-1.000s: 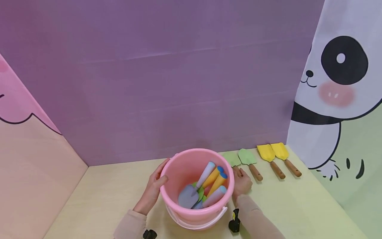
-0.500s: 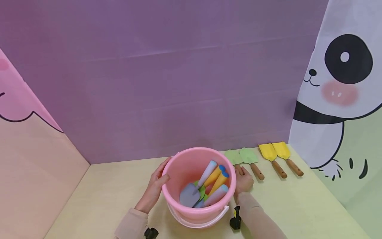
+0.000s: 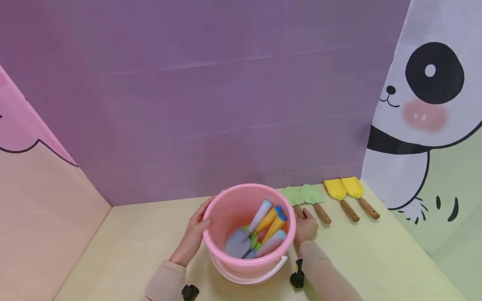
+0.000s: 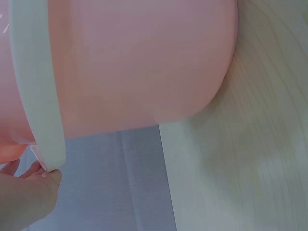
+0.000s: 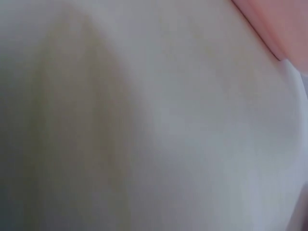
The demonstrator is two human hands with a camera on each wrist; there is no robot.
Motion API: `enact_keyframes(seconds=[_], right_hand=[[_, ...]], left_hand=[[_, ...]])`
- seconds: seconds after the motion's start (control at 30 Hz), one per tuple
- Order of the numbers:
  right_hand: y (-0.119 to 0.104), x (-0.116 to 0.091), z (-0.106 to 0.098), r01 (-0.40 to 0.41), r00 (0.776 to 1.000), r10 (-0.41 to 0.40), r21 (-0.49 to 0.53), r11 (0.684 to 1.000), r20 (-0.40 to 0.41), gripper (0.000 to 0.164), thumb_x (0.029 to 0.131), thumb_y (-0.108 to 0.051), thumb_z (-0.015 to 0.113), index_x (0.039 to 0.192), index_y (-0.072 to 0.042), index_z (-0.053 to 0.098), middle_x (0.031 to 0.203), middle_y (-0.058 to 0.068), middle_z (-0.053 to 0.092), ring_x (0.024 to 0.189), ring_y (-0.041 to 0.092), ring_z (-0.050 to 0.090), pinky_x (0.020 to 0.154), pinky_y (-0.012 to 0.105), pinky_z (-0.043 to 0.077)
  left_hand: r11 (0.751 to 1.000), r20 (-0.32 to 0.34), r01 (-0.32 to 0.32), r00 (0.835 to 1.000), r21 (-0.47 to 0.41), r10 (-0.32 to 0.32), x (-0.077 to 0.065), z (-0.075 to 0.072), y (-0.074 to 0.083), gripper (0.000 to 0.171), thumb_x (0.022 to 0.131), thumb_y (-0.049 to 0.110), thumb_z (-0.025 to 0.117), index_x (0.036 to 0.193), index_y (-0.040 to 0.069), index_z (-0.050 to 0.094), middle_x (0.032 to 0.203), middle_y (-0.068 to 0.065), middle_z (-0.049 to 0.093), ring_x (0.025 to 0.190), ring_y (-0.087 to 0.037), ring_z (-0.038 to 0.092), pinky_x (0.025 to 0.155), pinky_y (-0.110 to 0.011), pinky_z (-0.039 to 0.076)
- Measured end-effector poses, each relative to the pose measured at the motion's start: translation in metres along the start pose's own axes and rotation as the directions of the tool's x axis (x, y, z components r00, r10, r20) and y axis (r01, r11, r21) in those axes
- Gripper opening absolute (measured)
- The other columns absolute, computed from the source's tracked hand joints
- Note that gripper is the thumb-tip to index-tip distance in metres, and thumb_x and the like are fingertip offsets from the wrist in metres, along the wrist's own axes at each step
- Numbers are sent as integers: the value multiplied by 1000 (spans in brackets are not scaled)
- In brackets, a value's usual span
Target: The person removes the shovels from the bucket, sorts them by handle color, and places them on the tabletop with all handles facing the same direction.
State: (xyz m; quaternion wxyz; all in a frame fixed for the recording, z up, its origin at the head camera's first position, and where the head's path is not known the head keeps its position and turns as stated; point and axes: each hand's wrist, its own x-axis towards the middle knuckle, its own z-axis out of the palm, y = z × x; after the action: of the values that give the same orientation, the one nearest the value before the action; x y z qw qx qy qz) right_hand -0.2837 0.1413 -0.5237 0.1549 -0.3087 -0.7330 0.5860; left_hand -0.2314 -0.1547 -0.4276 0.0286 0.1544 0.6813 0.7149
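Shown here is a pink bucket (image 3: 231, 211) on a pale tabletop (image 3: 150, 238), centred between a person's two hands. We see the left hand (image 3: 193, 236) holding the bucket at its rim, thumb at the lip and fingers along the outside; the bail (image 3: 246, 281) hangs down across the near side. The left-wrist view shows the fingers beside one end of that bail. Inside the bucket we note a trowel with a grey-blue blade (image 3: 237, 244) and lilac handle, two orange handles (image 3: 276, 228) with blue ends, a second lilac handle (image 3: 272, 243), and some green blades (image 3: 254, 240). The right hand (image 3: 306, 228) lies just outside the bucket, its fingers at the wooden handle of the left green shovel (image 3: 292, 195); whether they close round it we cannot tell (the right-wrist view is blurred and gives little help). Just beside that shovel lies the right green shovel (image 3: 311, 193), followed toward the right by two yellow shovels (image 3: 335, 189). Behind, we observe a purple backdrop (image 3: 169, 104), flanked on the right by a printed panda (image 3: 425, 88).
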Motion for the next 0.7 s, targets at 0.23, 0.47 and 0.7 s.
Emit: enact_keyframes(seconds=[0.23,0.47,0.7], right_hand=[[4,2,-1,5,1000,-5,26,1000,22,61,84,-38,61,136,-8,45,136,14,48,125,32,43,100,47,38],[5,1,-8,49,992,-51,23,999,116,62,86,-34,59,138,-5,40,139,17,42,128,34,39,102,46,36],[-2,-3,-21,15,985,-27,75,997,168,62,87,-32,58,138,-3,38,140,19,39,127,33,39,103,45,35]], left_hand=[[1000,-5,-5,1000,-1,5,0,0,1,57,86,7,42,141,14,34,142,-4,36,114,-3,47,91,-18,43],[1000,-22,15,1000,8,-15,-2,1,4,56,86,7,41,141,16,35,141,-2,37,114,-5,48,90,-19,44],[1000,-5,4,1000,14,-4,-1,1,5,57,86,6,40,141,15,34,144,-3,34,116,-4,46,92,-19,43]])
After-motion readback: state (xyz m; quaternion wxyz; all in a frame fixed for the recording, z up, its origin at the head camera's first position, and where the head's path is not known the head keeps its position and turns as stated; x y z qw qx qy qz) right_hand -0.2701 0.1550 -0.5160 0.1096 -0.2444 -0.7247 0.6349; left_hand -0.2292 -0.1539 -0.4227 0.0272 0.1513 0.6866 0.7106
